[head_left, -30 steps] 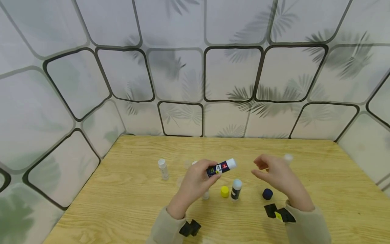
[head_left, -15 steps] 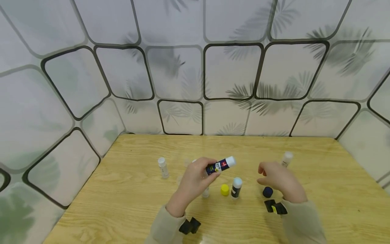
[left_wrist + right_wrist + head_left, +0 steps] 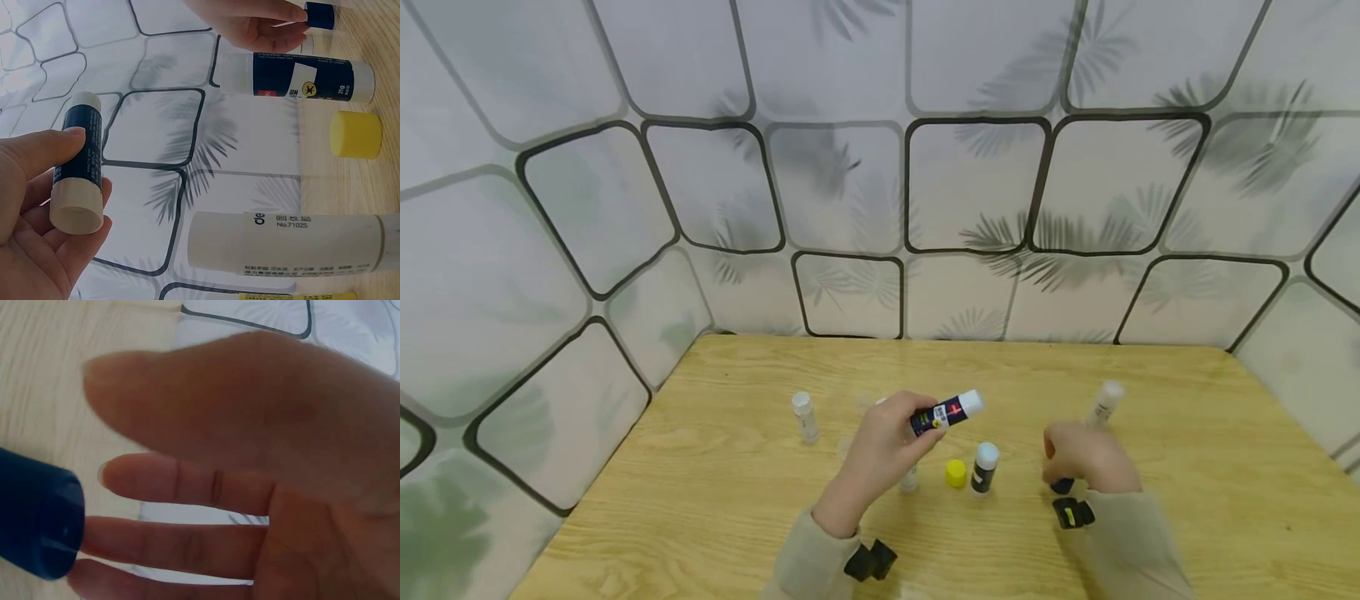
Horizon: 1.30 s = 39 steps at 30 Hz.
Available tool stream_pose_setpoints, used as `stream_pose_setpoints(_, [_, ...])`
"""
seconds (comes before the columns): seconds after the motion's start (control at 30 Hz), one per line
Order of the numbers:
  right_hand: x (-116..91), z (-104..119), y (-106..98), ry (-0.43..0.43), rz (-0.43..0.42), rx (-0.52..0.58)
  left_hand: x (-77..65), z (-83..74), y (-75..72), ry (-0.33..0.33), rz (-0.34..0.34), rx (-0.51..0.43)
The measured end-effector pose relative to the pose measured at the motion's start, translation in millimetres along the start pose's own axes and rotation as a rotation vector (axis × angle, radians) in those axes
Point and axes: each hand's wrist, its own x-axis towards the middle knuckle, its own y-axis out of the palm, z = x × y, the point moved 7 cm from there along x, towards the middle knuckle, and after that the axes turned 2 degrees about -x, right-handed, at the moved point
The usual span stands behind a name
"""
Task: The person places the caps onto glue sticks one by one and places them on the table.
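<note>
My left hand (image 3: 880, 450) holds a dark blue glue stick (image 3: 951, 412) with white ends, raised and tilted above the table. In the left wrist view, thumb and fingers wrap around that glue stick (image 3: 78, 150). Low over the table on the right, my right hand (image 3: 1088, 454) reaches down at a dark blue cap (image 3: 1062, 485), which it partly hides. The right wrist view shows the cap (image 3: 44, 515) by the fingertips, with the thumb apart from it. Between the hands stand a yellow cap (image 3: 956, 472) and a dark-labelled glue stick (image 3: 984, 468).
White glue sticks stand at the left (image 3: 805, 417) and behind the right hand (image 3: 1105, 402). Another white glue stick (image 3: 909, 479) is partly hidden by the left hand. Faint clear pieces lie behind the left hand. A patterned curtain (image 3: 850, 292) borders the wooden table (image 3: 700, 500).
My right hand has moved down and toward the dark blue cap, now covering part of it. My left hand keeps holding the glue stick in nearly the same place.
</note>
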Motion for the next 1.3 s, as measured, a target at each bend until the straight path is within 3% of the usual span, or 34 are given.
stream_pose_setpoints(0.23, [0.4, -4.6, 7.0, 0.038, 0.045, 0.016, -1.4, 0.7, 1.1, -0.014, 0.004, -0.001])
stream_pose_setpoints(0.67, [4.8, -10.5, 11.7, 0.027, 0.072, 0.025, -1.8, 0.5, 1.8, -0.006, -0.001, 0.001])
stream_pose_setpoints(1.0, [1.0, -2.7, -8.0, -0.039, -0.023, 0.062, -1.4, -0.8, -0.4, -0.004, -0.003, 0.014])
stream_pose_setpoints(1.3, [-6.8, 8.2, -31.3, -0.095, -0.172, 0.056, -0.2, -1.2, -2.2, 0.012, -0.014, 0.007])
